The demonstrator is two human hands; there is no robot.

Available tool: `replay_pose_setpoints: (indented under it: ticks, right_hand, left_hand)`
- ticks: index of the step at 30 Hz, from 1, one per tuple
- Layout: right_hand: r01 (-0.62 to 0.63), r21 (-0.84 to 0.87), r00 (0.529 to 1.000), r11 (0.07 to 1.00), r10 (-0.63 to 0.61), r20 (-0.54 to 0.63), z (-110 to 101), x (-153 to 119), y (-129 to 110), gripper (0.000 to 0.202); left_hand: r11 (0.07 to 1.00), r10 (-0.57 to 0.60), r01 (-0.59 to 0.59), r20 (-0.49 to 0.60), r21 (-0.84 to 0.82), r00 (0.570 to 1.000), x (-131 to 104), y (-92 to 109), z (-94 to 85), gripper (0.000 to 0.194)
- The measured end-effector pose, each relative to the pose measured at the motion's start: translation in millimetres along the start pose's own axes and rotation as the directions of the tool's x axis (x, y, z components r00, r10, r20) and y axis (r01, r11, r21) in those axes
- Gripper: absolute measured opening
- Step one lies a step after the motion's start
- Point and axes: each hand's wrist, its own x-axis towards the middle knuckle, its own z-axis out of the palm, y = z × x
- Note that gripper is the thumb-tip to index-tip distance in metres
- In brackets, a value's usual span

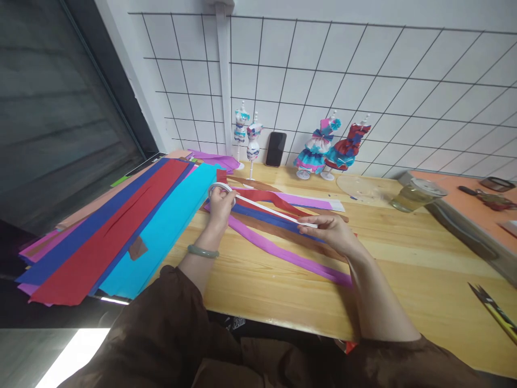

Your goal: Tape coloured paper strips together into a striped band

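My left hand [221, 206] is closed around a roll of white tape [218, 186]. A narrow length of the tape [266, 206] runs taut from the roll across to my right hand [327, 230], whose thumb and fingers pinch its free end. Beneath the tape lie paper strips: a red strip [278, 200], a blue strip [264, 216] and a brown strip [283, 235]. Nearer to me a long purple strip [278, 252] curves across the wooden table [250, 291]. Whether the strips touch the tape I cannot tell.
Left of my hands, long coloured paper sheets [169, 215] overhang the table edge. Along the back stand small dress forms [253, 143], two dressed ones [317, 148] and a phone [276, 149]. To the right are a cup [418, 195], an orange-topped box [464, 202] and scissors [495, 310].
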Motion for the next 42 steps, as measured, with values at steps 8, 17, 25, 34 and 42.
replay_pose_setpoints:
  ticks: [8, 17, 25, 34, 42]
  right_hand:
    - [0.026, 0.082, 0.999, 0.996, -0.022, -0.045, -2.6, 4.0, 6.4, 0.035]
    - [0.000, 0.019, 0.997, 1.000, -0.001, 0.076, 3.1, -0.4, 0.9, 0.039]
    - [-0.021, 0.007, 0.999, 1.000, 0.021, 0.045, 1.4, -0.7, 0.1, 0.038]
    - [-0.100, 0.079, 0.995, 0.992, 0.098, 0.034, 6.7, 2.7, 4.7, 0.043]
    - [-0.209, 0.220, 0.977, 0.953, 0.193, 0.089, 12.0, 6.3, 14.0, 0.028]
  left_hand:
    - [1.000, -0.001, 0.001, -0.011, 0.010, 1.000, -0.8, 1.5, 1.7, 0.027]
    - [0.998, 0.066, -0.067, -0.023, -0.019, 0.998, 1.4, 0.6, -2.2, 0.027]
    - [0.996, 0.066, -0.066, -0.002, -0.066, 0.998, -1.8, 5.9, -0.2, 0.026]
    - [0.990, 0.091, -0.086, 0.034, -0.115, 0.995, -4.5, 8.1, 0.7, 0.027]
    - [0.978, 0.181, -0.174, 0.059, -0.114, 0.982, -10.7, 14.5, 4.6, 0.029]
